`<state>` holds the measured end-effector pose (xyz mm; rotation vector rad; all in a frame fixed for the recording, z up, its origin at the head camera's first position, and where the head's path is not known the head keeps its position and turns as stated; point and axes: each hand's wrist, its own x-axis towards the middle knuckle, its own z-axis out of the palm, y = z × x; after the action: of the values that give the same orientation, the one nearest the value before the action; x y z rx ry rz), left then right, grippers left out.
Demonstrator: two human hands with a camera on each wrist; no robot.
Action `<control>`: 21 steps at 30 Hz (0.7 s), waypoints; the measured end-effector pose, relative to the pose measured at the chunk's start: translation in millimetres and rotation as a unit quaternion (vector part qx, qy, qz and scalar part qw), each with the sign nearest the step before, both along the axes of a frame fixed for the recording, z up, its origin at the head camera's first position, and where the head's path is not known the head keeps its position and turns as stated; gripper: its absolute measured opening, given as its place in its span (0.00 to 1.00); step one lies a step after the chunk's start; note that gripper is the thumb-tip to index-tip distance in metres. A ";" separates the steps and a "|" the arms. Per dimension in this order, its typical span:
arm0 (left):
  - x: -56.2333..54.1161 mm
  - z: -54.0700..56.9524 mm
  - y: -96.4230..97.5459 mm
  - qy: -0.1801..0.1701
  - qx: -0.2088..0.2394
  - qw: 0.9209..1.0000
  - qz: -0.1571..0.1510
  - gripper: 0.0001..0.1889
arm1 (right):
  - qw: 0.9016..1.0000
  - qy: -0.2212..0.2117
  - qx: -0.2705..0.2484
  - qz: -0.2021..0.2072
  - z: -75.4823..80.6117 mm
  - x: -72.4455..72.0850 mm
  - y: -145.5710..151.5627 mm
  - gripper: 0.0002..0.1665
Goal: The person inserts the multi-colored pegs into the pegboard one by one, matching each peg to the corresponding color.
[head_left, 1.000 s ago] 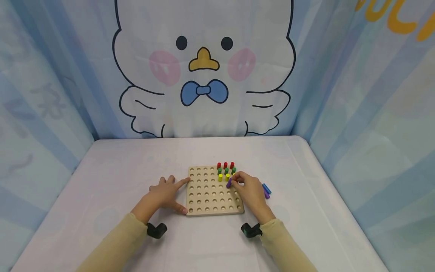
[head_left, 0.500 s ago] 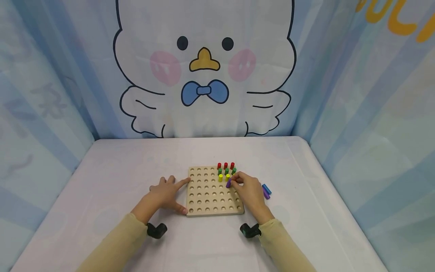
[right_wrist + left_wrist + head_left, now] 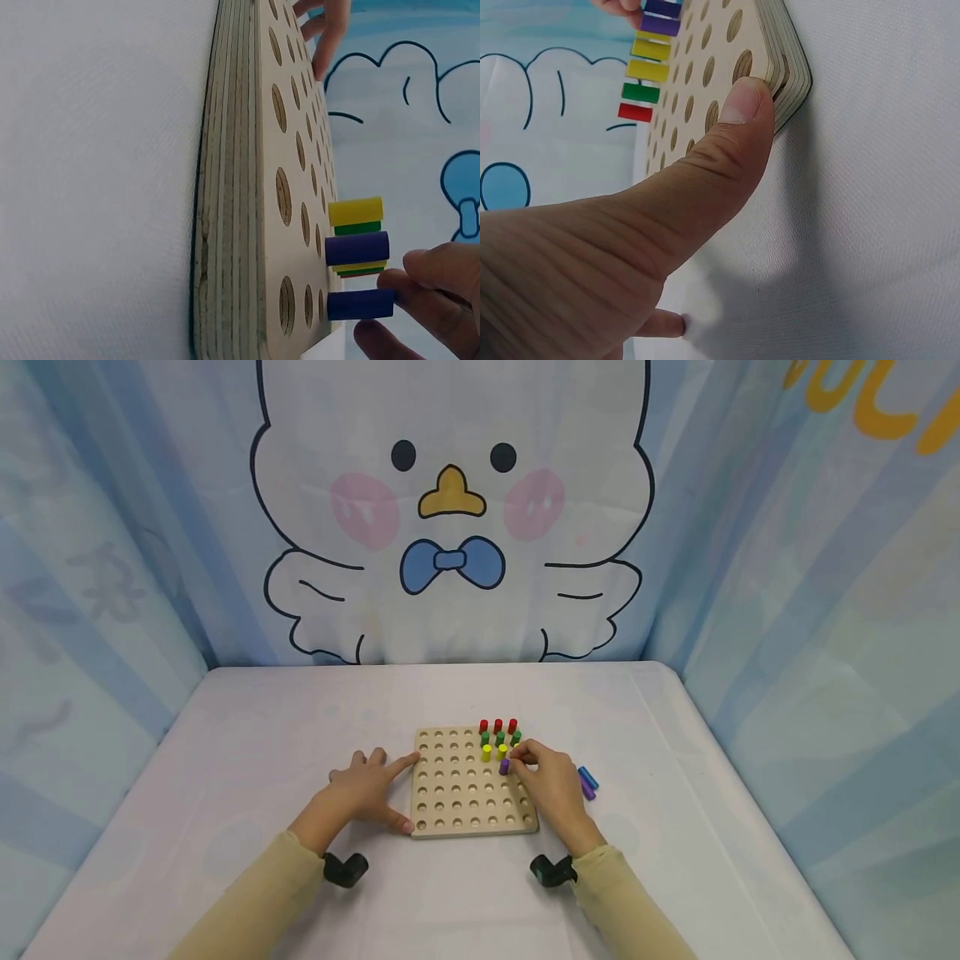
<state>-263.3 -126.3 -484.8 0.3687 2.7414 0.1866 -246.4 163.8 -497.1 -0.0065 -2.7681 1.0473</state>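
My left hand [image 3: 363, 787] rests at the left edge of a wooden peg board [image 3: 450, 789]. Its thumb [image 3: 742, 105] presses the near corner and another fingertip touches the edge farther back. My right hand [image 3: 555, 781] is over the board's right side. Its fingertips are beside the top of a purple peg [image 3: 504, 767], which stands upright in a hole. In the right wrist view a small gap separates the thumb from that purple peg [image 3: 358, 247]. A darker blue-purple peg [image 3: 360, 304] stands nearby, its end close to the fingers; my hand hides it in the head view.
Red pegs [image 3: 498, 726], green pegs [image 3: 500, 738] and yellow pegs [image 3: 502, 752] stand in rows at the board's far right. A blue peg [image 3: 588, 777] and a purple peg [image 3: 588, 789] lie on the white table [image 3: 675, 860] right of the board.
The purple peg at my right fingertips was tilted; now it stands upright and sits slightly lower at the board. My left hand has stayed in place.
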 end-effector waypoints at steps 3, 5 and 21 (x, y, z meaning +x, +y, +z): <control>-0.1 0.0 0.0 0.000 -0.002 1.000 0.000 0.62 | 1.000 0.004 0.005 -0.002 -0.7 0.8 1.0 0.04; -0.1 -0.1 0.0 0.001 -0.003 1.000 0.000 0.62 | 1.000 0.007 0.007 -0.007 -0.5 1.3 2.2 0.04; -0.4 -1.6 -0.7 0.002 -0.005 1.000 -0.003 0.62 | 0.995 -0.003 0.080 -0.053 -5.2 8.1 42.2 0.08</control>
<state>-263.6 -127.0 -486.4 0.3762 2.7429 0.1710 -238.3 206.0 -502.3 -0.1324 -2.8134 0.8008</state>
